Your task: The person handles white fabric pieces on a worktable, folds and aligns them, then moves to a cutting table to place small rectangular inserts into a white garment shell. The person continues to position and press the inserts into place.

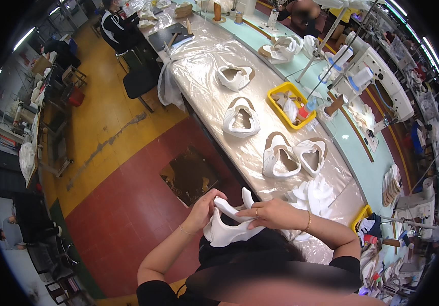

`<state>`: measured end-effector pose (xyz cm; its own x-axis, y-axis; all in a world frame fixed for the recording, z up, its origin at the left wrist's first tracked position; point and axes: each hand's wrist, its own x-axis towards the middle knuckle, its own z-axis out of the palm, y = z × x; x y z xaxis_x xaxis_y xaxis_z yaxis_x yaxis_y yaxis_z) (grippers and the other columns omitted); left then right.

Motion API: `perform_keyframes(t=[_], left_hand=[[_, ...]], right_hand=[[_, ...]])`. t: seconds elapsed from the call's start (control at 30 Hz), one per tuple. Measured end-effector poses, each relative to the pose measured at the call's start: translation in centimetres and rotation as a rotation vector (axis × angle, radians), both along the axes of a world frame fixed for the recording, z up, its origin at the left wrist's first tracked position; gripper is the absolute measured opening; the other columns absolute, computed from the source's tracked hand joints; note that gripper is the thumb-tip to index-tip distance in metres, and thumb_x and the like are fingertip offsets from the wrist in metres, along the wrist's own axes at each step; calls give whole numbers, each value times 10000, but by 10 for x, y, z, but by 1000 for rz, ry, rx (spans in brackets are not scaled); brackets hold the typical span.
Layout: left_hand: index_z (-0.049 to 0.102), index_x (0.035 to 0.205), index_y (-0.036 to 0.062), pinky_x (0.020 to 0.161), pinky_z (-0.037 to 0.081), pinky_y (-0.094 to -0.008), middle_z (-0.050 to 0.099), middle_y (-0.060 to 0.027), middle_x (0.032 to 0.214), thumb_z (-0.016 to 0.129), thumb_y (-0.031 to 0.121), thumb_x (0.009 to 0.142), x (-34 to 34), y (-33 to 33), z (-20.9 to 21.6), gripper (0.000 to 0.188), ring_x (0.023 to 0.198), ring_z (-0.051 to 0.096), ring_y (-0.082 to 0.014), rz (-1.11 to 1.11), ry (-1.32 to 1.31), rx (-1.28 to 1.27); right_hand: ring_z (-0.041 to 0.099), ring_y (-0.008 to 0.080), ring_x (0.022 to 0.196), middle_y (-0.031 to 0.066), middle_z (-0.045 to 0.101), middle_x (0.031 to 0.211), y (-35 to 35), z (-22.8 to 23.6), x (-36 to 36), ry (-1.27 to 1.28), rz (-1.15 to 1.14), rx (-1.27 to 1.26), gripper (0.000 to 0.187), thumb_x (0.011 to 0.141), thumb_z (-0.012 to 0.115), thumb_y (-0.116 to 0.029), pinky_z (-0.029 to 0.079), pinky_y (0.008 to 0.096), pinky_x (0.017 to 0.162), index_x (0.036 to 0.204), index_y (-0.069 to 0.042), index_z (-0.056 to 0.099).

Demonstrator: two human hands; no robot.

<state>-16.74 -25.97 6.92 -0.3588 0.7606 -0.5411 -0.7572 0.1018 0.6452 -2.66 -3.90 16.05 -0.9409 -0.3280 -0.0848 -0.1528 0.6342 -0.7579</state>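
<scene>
Close to my body I hold a white shoe upper [220,235], its opening turned up. A curved white padding piece [225,208] lies along the collar edge of the upper. My left hand [202,210] is closed at the left side, its fingers round the upper and one end of the padding. On the other side, my right hand [276,214] pinches the padding near the collar between thumb and fingers. The right fingers partly cover where padding and upper meet. Beside my right hand a pile of white padding pieces [313,198] lies on the table.
Several white and tan shoe uppers [242,118] stand on the plastic-covered table [199,81]. A yellow basket [299,126] holds small items. Sewing machines [382,81] and thread cones [361,77] line the right side. A stool [139,82] and a seated person [117,28] are far left.
</scene>
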Motion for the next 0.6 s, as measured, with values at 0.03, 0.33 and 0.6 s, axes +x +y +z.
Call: perform_keyframes(t=[0.03,0.33,0.6], left_hand=[[579,1002,59,543,453,-222,614,-45,735,361,366,1061,0,-2,0,381,580,555,-93,18,5,10],[493,933,80,760,488,-263,594,-45,852,630,194,969,-11,-30,32,181,832,591,-110,-95,326,185],[715,1085,135,910,330,-318,636,1,945,873,401,680,-11,-30,79,510,930,550,-133,-677,1135,-13]], right_hand=[[694,293,810,88,711,982,0,-2,-1,-61,7,38,475,830,732,-335,548,394,690,1286,-250,633],[675,288,820,82,670,927,4,-3,1,-73,-18,38,453,818,739,-325,538,396,712,1254,-229,663],[676,274,784,66,650,887,4,17,-4,-102,50,117,493,829,724,-364,531,407,694,1300,-252,633]])
